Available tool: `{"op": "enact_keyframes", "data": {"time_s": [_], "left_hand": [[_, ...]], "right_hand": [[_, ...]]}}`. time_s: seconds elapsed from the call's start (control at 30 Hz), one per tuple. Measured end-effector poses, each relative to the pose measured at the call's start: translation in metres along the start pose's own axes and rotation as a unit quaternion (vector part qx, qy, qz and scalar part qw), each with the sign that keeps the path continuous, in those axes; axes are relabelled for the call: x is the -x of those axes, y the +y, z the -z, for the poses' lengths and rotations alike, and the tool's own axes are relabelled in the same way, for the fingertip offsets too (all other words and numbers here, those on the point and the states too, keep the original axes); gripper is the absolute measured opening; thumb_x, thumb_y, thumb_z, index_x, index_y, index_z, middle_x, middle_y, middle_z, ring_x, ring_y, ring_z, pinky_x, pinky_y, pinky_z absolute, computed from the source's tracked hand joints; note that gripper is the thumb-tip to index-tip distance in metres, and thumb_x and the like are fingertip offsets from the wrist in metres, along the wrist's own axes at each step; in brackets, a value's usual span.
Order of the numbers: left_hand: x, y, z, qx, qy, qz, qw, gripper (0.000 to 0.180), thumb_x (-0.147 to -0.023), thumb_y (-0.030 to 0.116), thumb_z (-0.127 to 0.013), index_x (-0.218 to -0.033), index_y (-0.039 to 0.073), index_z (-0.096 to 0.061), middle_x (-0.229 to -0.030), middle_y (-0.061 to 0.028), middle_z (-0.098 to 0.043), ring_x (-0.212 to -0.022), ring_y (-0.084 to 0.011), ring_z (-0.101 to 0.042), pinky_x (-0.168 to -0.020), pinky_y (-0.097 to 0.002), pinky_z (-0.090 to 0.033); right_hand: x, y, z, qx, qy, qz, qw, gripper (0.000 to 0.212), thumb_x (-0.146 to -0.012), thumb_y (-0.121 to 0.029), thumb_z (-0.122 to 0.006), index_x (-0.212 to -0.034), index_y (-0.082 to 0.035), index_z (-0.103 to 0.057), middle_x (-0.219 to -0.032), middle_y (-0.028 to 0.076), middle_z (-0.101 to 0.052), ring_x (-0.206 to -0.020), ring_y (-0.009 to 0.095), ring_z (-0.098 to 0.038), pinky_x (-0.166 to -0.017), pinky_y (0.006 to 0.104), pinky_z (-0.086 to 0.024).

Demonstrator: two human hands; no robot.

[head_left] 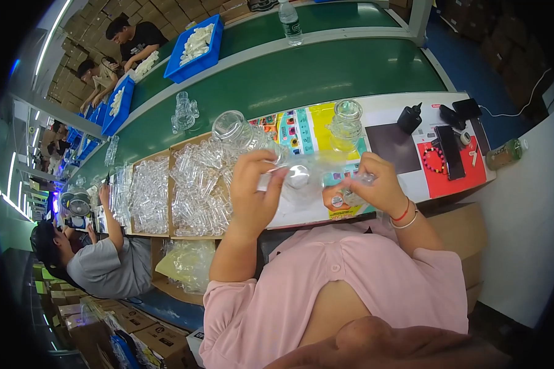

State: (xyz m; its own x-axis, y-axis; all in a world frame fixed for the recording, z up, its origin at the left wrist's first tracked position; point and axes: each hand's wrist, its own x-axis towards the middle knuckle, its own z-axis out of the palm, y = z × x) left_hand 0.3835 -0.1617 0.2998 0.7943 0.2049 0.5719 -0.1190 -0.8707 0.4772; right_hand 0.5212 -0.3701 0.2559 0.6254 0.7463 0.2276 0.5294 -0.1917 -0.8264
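In front of my chest, both hands are raised over the work table. My left hand (255, 190) is closed, thumb against fingers, at the left end of a clear see-through piece (319, 167) that looks like thin plastic. My right hand (381, 187) pinches a small clear part (366, 178) at its right end. A round shiny disc (298, 176) shows near my left fingertips; whether it belongs to the piece I cannot tell. Just beyond my left hand is a large clear jar-like vessel (231, 127). A second clear vessel (346, 126) stands on the colourful printed sheet.
Left of me, cardboard trays (171, 184) hold many clear tubes. A green conveyor belt (351, 64) runs behind, carrying a water bottle (290, 24) and blue bins (194, 49). A black dropper bottle (409, 118), phone (450, 152) and beaded bracelet (434, 161) lie right. A co-worker (111, 264) sits left.
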Motion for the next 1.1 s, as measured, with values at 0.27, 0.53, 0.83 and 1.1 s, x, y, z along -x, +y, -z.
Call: {"op": "enact_keyframes", "data": {"time_s": [0.27,0.53,0.83,1.1], "left_hand": [[0.005,-0.038,0.107,0.405,0.249,-0.057,0.878,0.016,-0.073,0.001,-0.055,-0.085,0.003,-0.044,-0.105,-0.0225,-0.053,-0.085,-0.0189,-0.057,-0.071,-0.0279,-0.044],[-0.048,-0.042,0.065,0.017,0.032,0.115,0.993,0.072,-0.060,0.025,-0.078,-0.122,0.011,-0.045,-0.110,-0.0106,-0.058,-0.094,-0.0231,-0.058,-0.078,-0.0310,-0.044],[-0.068,-0.050,0.079,0.069,0.013,0.099,0.993,0.054,-0.061,0.022,-0.077,-0.109,0.010,-0.054,-0.092,-0.0058,-0.062,-0.080,-0.0136,-0.060,-0.064,-0.0252,-0.045],[-0.091,-0.050,0.139,0.208,0.127,0.064,0.968,0.047,-0.073,0.025,-0.067,-0.112,0.004,-0.051,-0.093,-0.0060,-0.062,-0.080,-0.0078,-0.056,-0.062,-0.0150,-0.042]], "right_hand": [[-0.010,-0.013,-0.012,-0.052,0.036,0.118,0.991,0.029,-0.066,-0.006,-0.068,-0.087,-0.003,-0.048,-0.097,0.013,-0.055,-0.087,0.024,-0.054,-0.075,0.0307,-0.043],[-0.037,-0.037,-0.048,0.116,-0.113,0.137,0.977,0.064,-0.064,-0.021,-0.073,-0.120,-0.007,-0.046,-0.109,0.014,-0.054,-0.097,0.029,-0.054,-0.080,0.0354,-0.046],[-0.088,-0.047,-0.017,0.164,0.028,0.181,0.969,0.053,-0.067,-0.013,-0.067,-0.115,-0.007,-0.046,-0.104,0.014,-0.055,-0.092,0.029,-0.057,-0.078,0.0352,-0.046],[-0.098,-0.021,-0.034,0.242,-0.028,0.100,0.965,0.054,-0.069,-0.018,-0.069,-0.115,-0.006,-0.043,-0.112,0.017,-0.052,-0.098,0.033,-0.054,-0.080,0.0364,-0.046]]}}
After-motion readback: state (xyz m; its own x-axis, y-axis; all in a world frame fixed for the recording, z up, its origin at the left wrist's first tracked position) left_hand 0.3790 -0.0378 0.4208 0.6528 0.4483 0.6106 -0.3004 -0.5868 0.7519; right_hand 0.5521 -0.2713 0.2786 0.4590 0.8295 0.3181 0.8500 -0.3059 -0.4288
